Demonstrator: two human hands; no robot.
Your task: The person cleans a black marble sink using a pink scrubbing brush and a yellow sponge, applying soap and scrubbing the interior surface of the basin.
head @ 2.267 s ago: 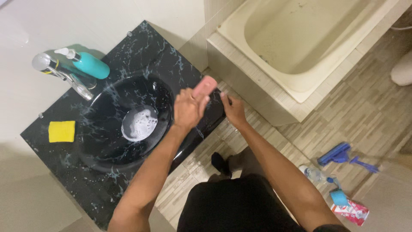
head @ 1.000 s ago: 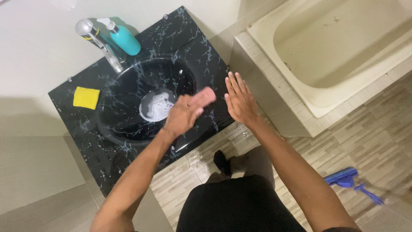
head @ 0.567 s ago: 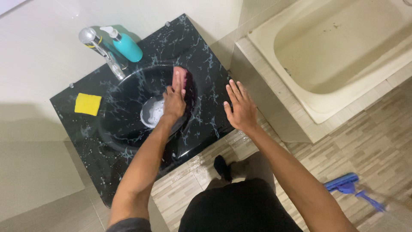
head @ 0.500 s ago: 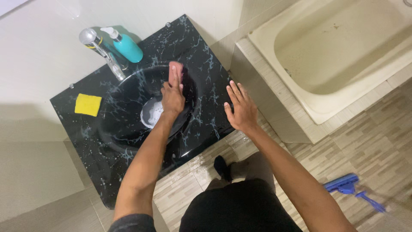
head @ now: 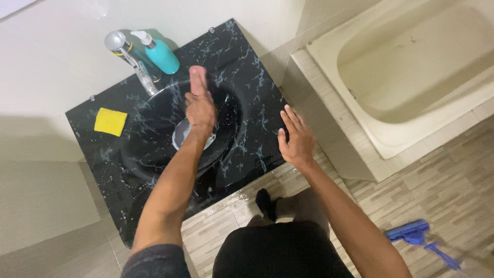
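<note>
Pink sponge point(head: 197, 78) lies pressed under the closed left hand point(head: 199, 109) at the black basin's point(head: 154, 149) twelve-o'clock rim, long axis running twelve to six, while the open right hand point(head: 297, 140) rests flat on the surface point(head: 247, 56) at four o'clock.

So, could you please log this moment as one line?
left hand: holds pink sponge in black basin | right hand: flat on countertop edge

A pink sponge point(head: 197, 78) lies against the black, white-veined basin point(head: 154, 134); yellow pad point(head: 110, 122), teal bottle point(head: 163, 55), blue squeegee point(head: 411, 231).
</note>
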